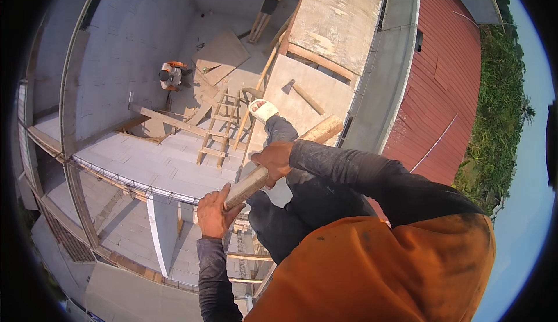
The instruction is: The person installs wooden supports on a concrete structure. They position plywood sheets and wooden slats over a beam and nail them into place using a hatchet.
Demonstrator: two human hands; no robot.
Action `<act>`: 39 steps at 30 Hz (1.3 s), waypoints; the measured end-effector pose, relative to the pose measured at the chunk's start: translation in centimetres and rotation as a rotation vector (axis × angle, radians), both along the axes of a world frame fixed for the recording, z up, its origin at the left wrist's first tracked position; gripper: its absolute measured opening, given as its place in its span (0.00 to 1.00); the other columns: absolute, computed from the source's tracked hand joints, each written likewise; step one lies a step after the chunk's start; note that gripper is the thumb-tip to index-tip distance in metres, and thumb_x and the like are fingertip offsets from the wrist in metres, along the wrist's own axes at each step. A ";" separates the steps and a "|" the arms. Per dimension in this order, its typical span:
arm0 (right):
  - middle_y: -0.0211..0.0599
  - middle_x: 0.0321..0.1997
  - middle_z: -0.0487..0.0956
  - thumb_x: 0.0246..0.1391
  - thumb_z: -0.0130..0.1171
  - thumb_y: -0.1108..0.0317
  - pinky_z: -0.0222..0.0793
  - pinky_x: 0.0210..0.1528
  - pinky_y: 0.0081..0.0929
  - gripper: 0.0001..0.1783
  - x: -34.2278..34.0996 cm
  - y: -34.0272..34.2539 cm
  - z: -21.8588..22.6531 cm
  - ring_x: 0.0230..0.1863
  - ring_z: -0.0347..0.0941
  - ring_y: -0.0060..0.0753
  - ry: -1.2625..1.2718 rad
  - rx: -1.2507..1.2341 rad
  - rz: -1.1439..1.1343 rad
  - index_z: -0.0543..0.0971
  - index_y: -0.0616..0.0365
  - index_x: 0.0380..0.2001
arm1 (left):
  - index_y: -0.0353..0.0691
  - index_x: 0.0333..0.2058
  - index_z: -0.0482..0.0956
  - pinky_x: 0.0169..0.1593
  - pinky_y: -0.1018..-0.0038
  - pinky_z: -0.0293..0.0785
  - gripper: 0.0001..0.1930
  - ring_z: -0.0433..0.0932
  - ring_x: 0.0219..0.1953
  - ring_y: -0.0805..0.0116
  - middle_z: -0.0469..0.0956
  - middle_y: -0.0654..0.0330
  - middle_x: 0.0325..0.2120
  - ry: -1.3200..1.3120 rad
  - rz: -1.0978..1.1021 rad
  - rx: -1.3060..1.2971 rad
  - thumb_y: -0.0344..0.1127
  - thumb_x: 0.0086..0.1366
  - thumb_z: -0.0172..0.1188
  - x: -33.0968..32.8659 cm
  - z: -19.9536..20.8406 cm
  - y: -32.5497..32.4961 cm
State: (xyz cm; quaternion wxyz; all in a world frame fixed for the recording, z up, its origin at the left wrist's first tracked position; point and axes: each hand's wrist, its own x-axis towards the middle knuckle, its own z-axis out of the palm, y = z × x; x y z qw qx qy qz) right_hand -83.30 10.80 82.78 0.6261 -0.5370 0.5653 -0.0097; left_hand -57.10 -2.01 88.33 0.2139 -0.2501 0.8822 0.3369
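A length of squared timber (321,131) slants across in front of my body, passing over my legs. My left hand (214,213) is closed round its near left end. Farther along it, my right hand (275,162) grips the timber, with some of the fingers hidden. Beyond the timber, a hatchet (304,96) with a wooden handle lies on a pale plywood sheet (296,121). My foot in a white sandal (263,110) rests at the left edge of that sheet.
Left of the plywood is a deep drop to a lower floor. A wooden ladder (221,125) stands there, and a co-worker (172,75) bends near loose boards (224,57). Exposed rebar runs along a beam (136,181). A red metal roof (433,89) slopes away at right.
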 end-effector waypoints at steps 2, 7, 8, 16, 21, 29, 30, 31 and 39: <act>0.50 0.40 0.85 0.39 0.76 0.40 0.75 0.48 0.46 0.44 -2.4 -0.5 1.9 0.45 0.83 0.55 0.018 -0.020 -0.007 0.75 0.57 0.53 | 0.39 0.62 0.75 0.66 0.49 0.63 0.38 0.71 0.63 0.42 0.79 0.47 0.54 0.192 -0.031 -0.192 0.47 0.54 0.76 -1.1 2.2 0.6; 0.44 0.46 0.86 0.39 0.75 0.47 0.76 0.51 0.45 0.37 -10.0 5.4 2.2 0.49 0.82 0.51 0.155 0.148 -0.226 0.79 0.48 0.55 | 0.35 0.66 0.69 0.74 0.44 0.49 0.36 0.51 0.74 0.37 0.67 0.45 0.67 0.159 0.217 -0.271 0.40 0.62 0.68 -4.4 8.2 4.2; 0.43 0.47 0.86 0.40 0.75 0.49 0.76 0.52 0.45 0.37 -11.7 7.0 2.3 0.49 0.82 0.51 0.186 0.146 -0.247 0.80 0.46 0.55 | 0.35 0.66 0.69 0.74 0.45 0.49 0.35 0.52 0.74 0.37 0.67 0.44 0.66 0.154 0.247 -0.259 0.40 0.62 0.67 -3.5 8.6 4.7; 0.50 0.48 0.85 0.38 0.74 0.44 0.76 0.56 0.42 0.40 -13.1 27.5 -0.8 0.50 0.82 0.52 0.266 0.498 -0.788 0.83 0.54 0.54 | 0.34 0.59 0.76 0.71 0.48 0.58 0.29 0.64 0.67 0.38 0.75 0.43 0.59 -0.108 0.330 0.032 0.43 0.63 0.69 8.6 3.4 10.2; 0.55 0.49 0.85 0.42 0.69 0.29 0.75 0.57 0.38 0.48 -8.0 36.9 -2.1 0.50 0.82 0.51 0.173 0.565 -1.387 0.83 0.60 0.54 | 0.31 0.57 0.78 0.56 0.59 0.77 0.31 0.82 0.51 0.47 0.84 0.42 0.47 -0.288 0.410 0.193 0.47 0.63 0.71 12.8 1.7 9.5; 0.68 0.57 0.80 0.46 0.61 0.21 0.72 0.62 0.38 0.63 -0.4 41.9 -3.7 0.60 0.79 0.55 0.264 0.846 -1.801 0.76 0.79 0.58 | 0.30 0.58 0.76 0.55 0.66 0.77 0.26 0.82 0.51 0.60 0.84 0.47 0.48 -0.155 0.539 0.398 0.41 0.67 0.67 13.4 0.0 6.9; 0.68 0.57 0.80 0.46 0.61 0.21 0.72 0.62 0.38 0.63 0.9 42.1 -3.9 0.60 0.79 0.56 0.269 0.872 -1.856 0.76 0.80 0.57 | 0.29 0.59 0.76 0.55 0.67 0.77 0.26 0.82 0.51 0.61 0.84 0.47 0.48 -0.147 0.498 0.396 0.40 0.68 0.67 13.5 0.0 6.3; 0.69 0.58 0.79 0.47 0.61 0.21 0.71 0.62 0.38 0.63 2.4 42.5 -3.9 0.61 0.78 0.58 0.237 0.805 -1.888 0.75 0.80 0.59 | 0.28 0.60 0.74 0.56 0.67 0.78 0.27 0.83 0.51 0.61 0.84 0.47 0.48 -0.191 0.417 0.368 0.39 0.68 0.66 12.1 0.8 5.9; 0.73 0.65 0.72 0.43 0.63 0.22 0.67 0.68 0.38 0.66 8.8 43.2 -2.0 0.67 0.72 0.61 0.319 0.910 -1.832 0.71 0.80 0.62 | 0.31 0.60 0.75 0.57 0.67 0.77 0.27 0.83 0.52 0.57 0.83 0.44 0.50 -0.187 0.290 0.297 0.40 0.67 0.66 10.9 -0.1 2.5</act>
